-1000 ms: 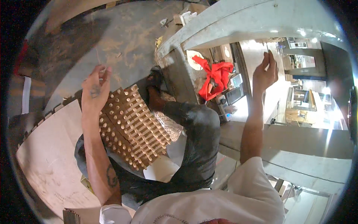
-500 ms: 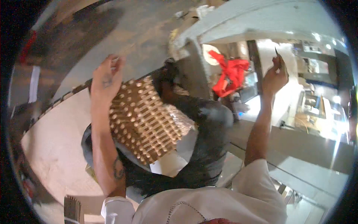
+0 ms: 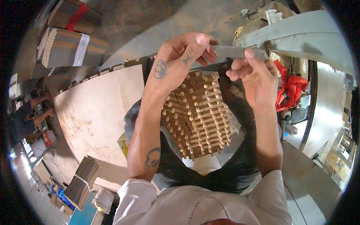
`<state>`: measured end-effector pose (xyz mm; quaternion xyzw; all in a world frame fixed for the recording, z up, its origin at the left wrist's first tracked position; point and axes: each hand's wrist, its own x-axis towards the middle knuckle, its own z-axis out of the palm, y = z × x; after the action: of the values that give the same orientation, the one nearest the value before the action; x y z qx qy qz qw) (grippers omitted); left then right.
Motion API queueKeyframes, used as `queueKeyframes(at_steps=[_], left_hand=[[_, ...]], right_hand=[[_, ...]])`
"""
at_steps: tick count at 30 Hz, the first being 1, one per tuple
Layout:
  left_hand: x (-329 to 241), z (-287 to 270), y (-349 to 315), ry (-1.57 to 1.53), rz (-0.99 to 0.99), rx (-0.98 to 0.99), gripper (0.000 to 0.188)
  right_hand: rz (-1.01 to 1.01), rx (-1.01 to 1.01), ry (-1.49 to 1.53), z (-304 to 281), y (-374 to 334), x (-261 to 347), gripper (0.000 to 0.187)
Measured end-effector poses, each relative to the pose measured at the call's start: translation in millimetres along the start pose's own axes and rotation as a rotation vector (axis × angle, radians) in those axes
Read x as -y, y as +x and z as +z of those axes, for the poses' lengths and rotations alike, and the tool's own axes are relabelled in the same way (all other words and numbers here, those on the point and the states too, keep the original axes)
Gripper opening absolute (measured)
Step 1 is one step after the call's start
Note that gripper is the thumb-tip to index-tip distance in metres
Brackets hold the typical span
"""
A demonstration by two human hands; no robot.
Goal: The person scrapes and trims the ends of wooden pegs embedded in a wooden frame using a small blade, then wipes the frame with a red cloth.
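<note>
A flat grey strip (image 3: pixel 232 52), thin and blade-like, spans the gap between my raised hands. At its left end, the thumb and curled fingers of my left hand (image 3: pixel 178 62) close on it. My right hand (image 3: pixel 258 80) has its thumb over the strip near the other end, its fingers bent below; part of this grip is hidden. Under my hands, between my legs, stands a bundle of light wooden sticks (image 3: pixel 202 116) with round ends, packed in slanting rows with brown slats between. Neither hand touches the bundle.
A pale wooden board (image 3: pixel 97 105) lies to my left. Stacked brown cardboard (image 3: pixel 63 48) stands at the far left, and a strapped cardboard bundle (image 3: pixel 81 182) sits near left. A grey machine edge (image 3: pixel 296 32) and red cloth (image 3: pixel 292 88) are on the right.
My hands have come together above the stick bundle. The right hand moved left, bringing the thin piece it held, and my left hand now meets that piece. My view has turned.
</note>
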<state>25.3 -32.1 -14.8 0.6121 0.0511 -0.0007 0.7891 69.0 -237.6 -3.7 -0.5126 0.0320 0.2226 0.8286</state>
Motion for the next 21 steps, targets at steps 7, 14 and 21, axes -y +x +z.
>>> queueKeyframes(at_steps=[7, 14, 21], left_hand=[[-6, 4, -6, 0.207, -0.076, 0.002, 0.024], [2, -3, -14, 0.303, 0.095, -0.035, 0.015], [0, -61, -14, 0.219, 0.131, -0.453, 0.044]], right_hand=[[-0.028, 0.099, -0.054, -2, -2, -6, 0.024], [-0.067, 0.131, -0.193, -3, -13, 0, 0.025], [-0.225, 0.361, -0.663, -28, -34, 8, 0.016]])
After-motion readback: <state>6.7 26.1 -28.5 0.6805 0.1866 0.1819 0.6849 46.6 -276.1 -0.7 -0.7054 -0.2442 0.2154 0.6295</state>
